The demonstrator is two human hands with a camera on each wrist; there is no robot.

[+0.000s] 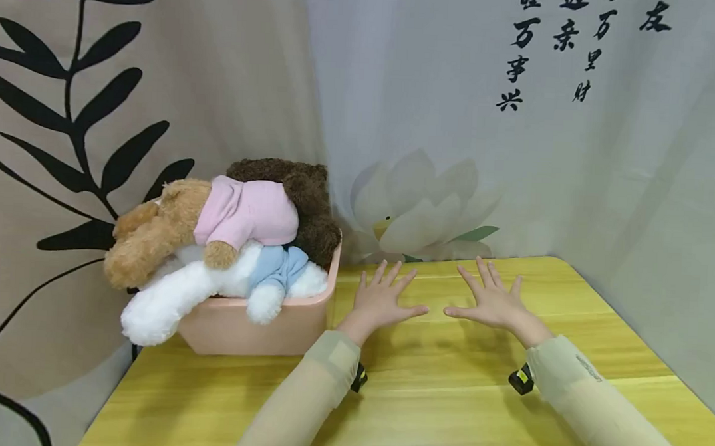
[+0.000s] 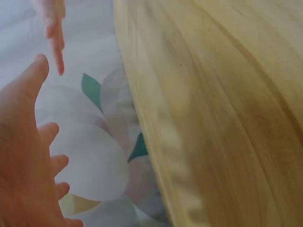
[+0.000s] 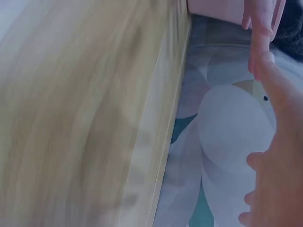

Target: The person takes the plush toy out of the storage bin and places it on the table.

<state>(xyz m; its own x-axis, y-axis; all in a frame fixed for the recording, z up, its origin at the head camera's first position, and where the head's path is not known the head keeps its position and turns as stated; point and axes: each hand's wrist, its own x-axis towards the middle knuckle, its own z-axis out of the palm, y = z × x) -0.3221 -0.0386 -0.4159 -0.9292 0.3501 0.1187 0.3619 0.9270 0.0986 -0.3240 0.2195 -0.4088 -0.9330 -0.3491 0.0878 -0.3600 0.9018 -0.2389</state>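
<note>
Both hands are held out over the wooden table, fingers spread and nothing in them. My left hand (image 1: 382,302) is nearest to the pink bin (image 1: 257,328), just right of its wall. Across a short gap, my right hand (image 1: 495,305) mirrors it, thumb towards the left one. Plush toys fill the bin: a tan one in a pink hoodie (image 1: 247,211) lies on top, a white one in a blue top (image 1: 277,269) hangs over the front rim, and a dark brown one (image 1: 310,207) sits behind. In the left wrist view the left hand (image 2: 23,156) shows its spread fingers from the side.
The yellow wood-grain table (image 1: 433,399) ends at a back edge against a pale curtain (image 1: 434,106) printed with a lotus, leaves and black characters. A small black wrist camera (image 1: 521,379) hangs under the right sleeve, another (image 1: 359,377) under the left.
</note>
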